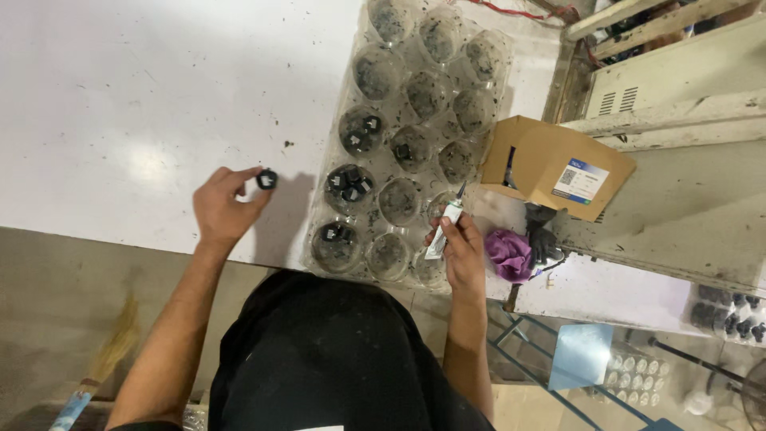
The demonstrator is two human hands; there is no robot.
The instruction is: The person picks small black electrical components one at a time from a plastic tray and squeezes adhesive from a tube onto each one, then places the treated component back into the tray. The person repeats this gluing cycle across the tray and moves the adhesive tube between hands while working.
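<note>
While pinched: black part (267,179) (left fingertips)

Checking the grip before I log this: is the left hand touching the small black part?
Touching. The head view shows the left hand pinching the small black part between its fingertips above the white table, with no gap visible.

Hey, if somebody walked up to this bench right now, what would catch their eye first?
Probably the clear plastic cup tray in the middle of the white table, its round wells smudged dark and a few holding small black parts. Just left of it, the left hand pinches one small black part over the table, while the right hand grips a small white tube with a dark nozzle at the tray's near edge. A brown cardboard box sits to the right.
</note>
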